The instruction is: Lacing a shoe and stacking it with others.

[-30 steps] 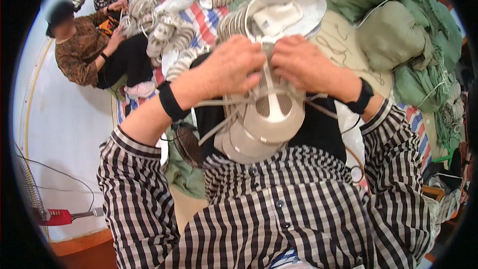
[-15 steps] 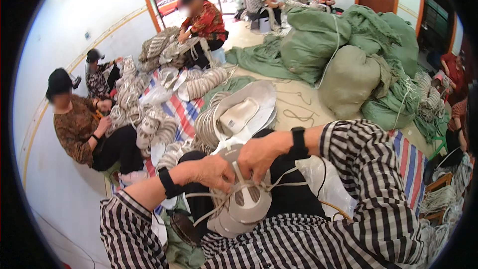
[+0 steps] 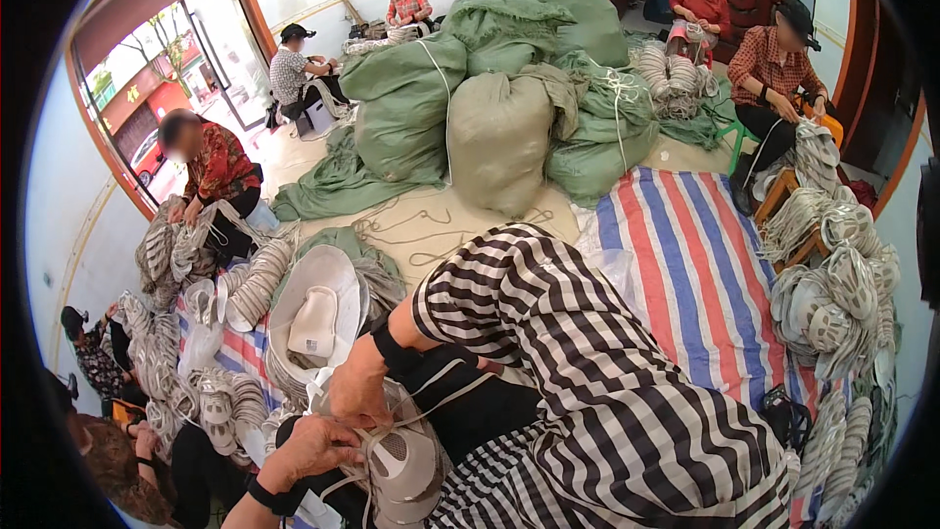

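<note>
A beige and grey shoe upper [image 3: 409, 465] with mesh panels lies across my lap, toe toward me. Light laces [image 3: 443, 405] cross it and trail out to the right. My left hand [image 3: 311, 453] is closed at the left side of its lacing, fingertips pinching a lace. Close beside it, my right hand [image 3: 360, 390] is bent down over the lacing with its fingers closed on the lace. The fingertips of the right hand are partly hidden. Just beyond my hands sits a stack of nested uppers with a white lining [image 3: 284, 323] facing up.
Large green sacks [image 3: 499, 142] stand ahead. A striped sheet [image 3: 685, 274] covers the floor at right, near heaps of uppers [image 3: 832, 304]. More uppers [image 3: 157, 358] are piled at left. Several people sit around, one in a checked shirt [image 3: 769, 69] at right. Loose cords [image 3: 431, 235] lie on the floor.
The view has swung to the right, so my hands and the shoe upper now appear farther left and lower. Both hands remain at the lacing.
</note>
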{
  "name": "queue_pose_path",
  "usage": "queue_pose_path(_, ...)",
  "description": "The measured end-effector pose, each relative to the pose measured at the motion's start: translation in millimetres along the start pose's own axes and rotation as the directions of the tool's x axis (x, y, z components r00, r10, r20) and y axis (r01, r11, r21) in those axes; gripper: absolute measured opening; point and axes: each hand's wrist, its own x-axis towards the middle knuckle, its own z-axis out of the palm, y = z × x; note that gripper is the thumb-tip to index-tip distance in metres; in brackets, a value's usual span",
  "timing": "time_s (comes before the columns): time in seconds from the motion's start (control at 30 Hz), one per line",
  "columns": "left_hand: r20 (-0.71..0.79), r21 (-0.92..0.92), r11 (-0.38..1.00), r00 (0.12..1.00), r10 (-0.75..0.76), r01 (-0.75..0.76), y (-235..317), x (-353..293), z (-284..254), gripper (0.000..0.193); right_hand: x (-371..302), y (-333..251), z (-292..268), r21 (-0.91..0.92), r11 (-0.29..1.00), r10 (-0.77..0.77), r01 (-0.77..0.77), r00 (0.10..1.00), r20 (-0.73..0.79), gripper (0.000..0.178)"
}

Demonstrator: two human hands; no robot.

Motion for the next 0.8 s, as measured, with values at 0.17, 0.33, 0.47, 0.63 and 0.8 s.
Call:
queue_pose_path(0.17,-0.137,0.172,0.973,0.974,0.178,-0.153,15.1,-4.9,11.1,0.016,-6.4,-18.3,-3.2,-0.064,0.998,0.011,-0.011,1.0,-0.011,0.023)
queue_pose_path(0.33,-0.182,0.205,0.963,0.96,0.214,-0.176,13.0,-5.3,18.3,0.014,8.4,-0.9,-4.2,-0.023,1.0,-0.007,0.007,1.0,0.001,0.025)
queue_pose_path(0.47,-0.251,0.289,0.942,0.936,0.247,-0.172,19.4,-5.6,21.1,0.012,-2.4,-7.3,-12.8,0.011,0.983,0.185,-0.185,0.982,-0.04,0.026)
queue_pose_path(0.63,-0.319,0.312,0.92,0.886,0.336,-0.237,12.8,-5.1,26.0,0.01,-15.7,-19.1,-18.6,0.052,0.909,0.415,-0.413,0.908,-0.059,0.028)
queue_pose_path(0.8,-0.259,0.363,0.912,0.92,0.294,-0.19,13.4,-3.8,21.6,0.009,0.0,-37.5,-21.0,0.087,0.805,0.593,-0.587,0.803,-0.059,0.029)
